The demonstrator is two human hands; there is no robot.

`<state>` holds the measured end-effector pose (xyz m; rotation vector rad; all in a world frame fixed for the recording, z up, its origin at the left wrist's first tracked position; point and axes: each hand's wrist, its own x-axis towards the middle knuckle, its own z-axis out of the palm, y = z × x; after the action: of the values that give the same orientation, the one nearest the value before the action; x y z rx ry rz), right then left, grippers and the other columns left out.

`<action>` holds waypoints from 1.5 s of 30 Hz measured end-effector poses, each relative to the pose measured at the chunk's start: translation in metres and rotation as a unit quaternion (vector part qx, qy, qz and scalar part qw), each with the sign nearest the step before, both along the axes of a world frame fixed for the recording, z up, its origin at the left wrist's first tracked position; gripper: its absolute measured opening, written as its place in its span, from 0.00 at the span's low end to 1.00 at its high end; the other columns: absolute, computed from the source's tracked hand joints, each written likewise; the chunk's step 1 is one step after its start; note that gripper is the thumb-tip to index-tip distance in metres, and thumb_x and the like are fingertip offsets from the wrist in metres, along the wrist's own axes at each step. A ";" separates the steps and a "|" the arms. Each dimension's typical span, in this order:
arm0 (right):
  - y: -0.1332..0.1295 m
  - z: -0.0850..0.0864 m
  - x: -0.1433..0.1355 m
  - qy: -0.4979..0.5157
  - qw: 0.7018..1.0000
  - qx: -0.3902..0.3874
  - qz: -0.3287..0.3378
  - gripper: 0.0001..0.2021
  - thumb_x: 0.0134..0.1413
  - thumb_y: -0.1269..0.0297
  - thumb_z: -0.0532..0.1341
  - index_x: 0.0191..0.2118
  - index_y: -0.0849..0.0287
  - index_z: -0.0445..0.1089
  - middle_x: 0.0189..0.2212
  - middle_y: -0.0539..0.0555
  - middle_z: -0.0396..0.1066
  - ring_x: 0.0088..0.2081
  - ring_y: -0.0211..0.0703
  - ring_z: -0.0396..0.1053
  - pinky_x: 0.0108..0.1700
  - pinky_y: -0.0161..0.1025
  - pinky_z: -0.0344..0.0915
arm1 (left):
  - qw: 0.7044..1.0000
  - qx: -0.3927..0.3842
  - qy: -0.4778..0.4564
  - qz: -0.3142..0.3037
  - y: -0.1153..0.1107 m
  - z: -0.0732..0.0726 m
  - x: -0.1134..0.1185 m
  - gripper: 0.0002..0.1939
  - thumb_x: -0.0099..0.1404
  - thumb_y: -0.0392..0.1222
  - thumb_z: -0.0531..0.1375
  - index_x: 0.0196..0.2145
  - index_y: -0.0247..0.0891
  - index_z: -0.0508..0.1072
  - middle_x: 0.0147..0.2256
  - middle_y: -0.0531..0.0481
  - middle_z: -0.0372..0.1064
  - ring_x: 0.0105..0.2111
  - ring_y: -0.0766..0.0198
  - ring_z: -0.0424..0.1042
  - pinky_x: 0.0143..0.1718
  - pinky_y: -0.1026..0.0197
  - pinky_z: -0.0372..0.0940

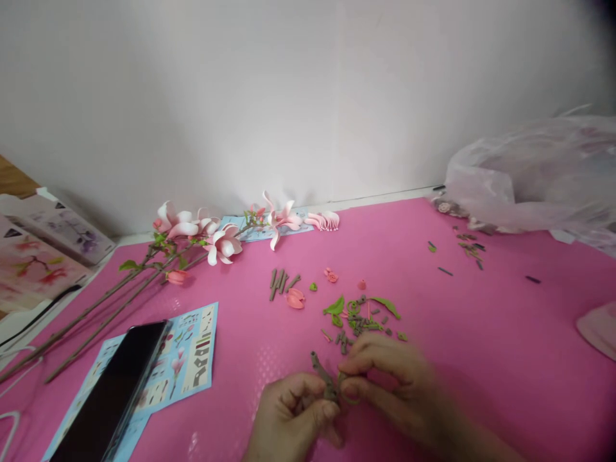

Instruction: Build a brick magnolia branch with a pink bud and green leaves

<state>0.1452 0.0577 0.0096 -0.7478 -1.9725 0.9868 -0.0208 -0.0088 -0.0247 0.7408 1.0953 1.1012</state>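
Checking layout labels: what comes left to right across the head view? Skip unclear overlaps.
Black phone-like device → left hand holding a brown stem piece → right hand → translucent plastic bag.

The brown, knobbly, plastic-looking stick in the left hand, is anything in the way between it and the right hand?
Only a small, blurry olive-green piece, pinched in the right hand, sits between that hand and the stick. Nothing else visible is in the way; whether piece and stick touch is unclear.
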 end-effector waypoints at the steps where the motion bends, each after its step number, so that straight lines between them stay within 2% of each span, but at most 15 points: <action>1: 0.000 0.001 0.000 -0.004 1.000 0.008 -0.002 0.04 0.49 0.75 0.62 0.28 0.59 0.71 0.23 0.47 0.70 0.26 0.35 0.68 0.29 0.32 0.63 | 1.000 -0.003 0.004 -0.002 0.000 0.000 0.000 0.17 0.49 0.51 0.68 0.22 0.34 0.72 0.17 0.51 0.74 0.18 0.65 0.71 0.23 0.65 0.63; 10: -0.002 -0.003 -0.002 -0.023 0.995 0.092 -0.009 0.05 0.50 0.76 0.61 0.28 0.59 0.72 0.22 0.50 0.71 0.25 0.36 0.68 0.28 0.31 0.65 | 1.000 0.005 0.013 0.004 -0.001 0.002 0.003 0.16 0.53 0.51 0.66 0.24 0.34 0.71 0.18 0.50 0.74 0.21 0.65 0.71 0.26 0.64 0.63; 15: -0.002 -0.006 -0.003 -0.032 0.993 0.114 -0.009 0.06 0.52 0.75 0.60 0.28 0.60 0.71 0.22 0.50 0.71 0.24 0.36 0.68 0.26 0.31 0.65 | 1.000 0.002 0.020 0.017 -0.001 0.000 0.004 0.17 0.52 0.52 0.66 0.23 0.34 0.71 0.16 0.51 0.72 0.19 0.65 0.70 0.24 0.65 0.62; 18: -0.003 -0.008 -0.004 -0.042 0.994 0.102 0.004 0.07 0.54 0.73 0.58 0.27 0.59 0.70 0.22 0.50 0.71 0.24 0.36 0.68 0.26 0.32 0.65 | 0.999 -0.004 0.033 0.021 -0.001 0.000 0.004 0.17 0.52 0.52 0.66 0.23 0.33 0.71 0.16 0.51 0.72 0.18 0.65 0.70 0.23 0.66 0.62; 21: -0.004 -0.008 -0.004 -0.057 0.997 0.058 0.008 0.08 0.55 0.70 0.58 0.27 0.59 0.70 0.22 0.50 0.70 0.24 0.37 0.67 0.26 0.32 0.64 | 0.999 -0.006 0.034 0.020 -0.002 0.001 0.004 0.17 0.51 0.52 0.66 0.22 0.33 0.71 0.16 0.50 0.72 0.18 0.66 0.70 0.22 0.66 0.62; 26: -0.003 0.003 0.000 -0.083 0.995 -0.035 0.033 0.10 0.58 0.69 0.55 0.30 0.58 0.72 0.26 0.51 0.71 0.28 0.38 0.68 0.31 0.34 0.64 | 1.000 0.000 0.017 0.026 0.001 0.005 0.005 0.17 0.52 0.52 0.66 0.24 0.33 0.71 0.17 0.51 0.72 0.17 0.67 0.69 0.22 0.66 0.62; 31: 0.001 0.014 0.000 -0.101 0.991 -0.086 0.003 0.07 0.53 0.68 0.60 0.25 0.58 0.71 0.23 0.48 0.72 0.27 0.38 0.69 0.30 0.34 0.64 | 0.999 0.003 0.017 0.030 0.000 0.004 0.006 0.17 0.52 0.51 0.66 0.25 0.33 0.72 0.17 0.50 0.72 0.18 0.66 0.70 0.23 0.65 0.62; 35: 0.001 0.014 0.000 -0.120 0.989 -0.080 0.015 0.08 0.51 0.69 0.60 0.23 0.58 0.70 0.20 0.47 0.71 0.24 0.37 0.68 0.27 0.33 0.62 | 0.999 0.004 0.035 0.016 -0.003 0.002 0.005 0.16 0.52 0.51 0.66 0.24 0.33 0.71 0.16 0.50 0.72 0.18 0.64 0.70 0.22 0.65 0.62; 41: 0.001 0.012 0.002 -0.121 0.989 -0.077 0.038 0.07 0.51 0.72 0.60 0.24 0.58 0.70 0.22 0.47 0.72 0.25 0.35 0.69 0.30 0.32 0.63 | 0.999 0.016 0.044 -0.008 -0.004 0.001 0.003 0.15 0.54 0.50 0.64 0.23 0.34 0.70 0.18 0.49 0.72 0.19 0.65 0.70 0.23 0.65 0.61; 45: -0.002 0.011 0.002 -0.122 0.990 -0.055 0.033 0.07 0.50 0.73 0.60 0.24 0.59 0.70 0.22 0.47 0.71 0.25 0.35 0.68 0.30 0.32 0.63 | 0.995 0.060 0.076 -0.034 -0.003 0.006 0.001 0.15 0.57 0.50 0.62 0.27 0.33 0.72 0.21 0.50 0.70 0.23 0.65 0.68 0.26 0.65 0.60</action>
<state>0.1472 0.0553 0.0203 -0.9047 -2.1784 1.0940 -0.0197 -0.0116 -0.0189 0.9630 1.1314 1.0732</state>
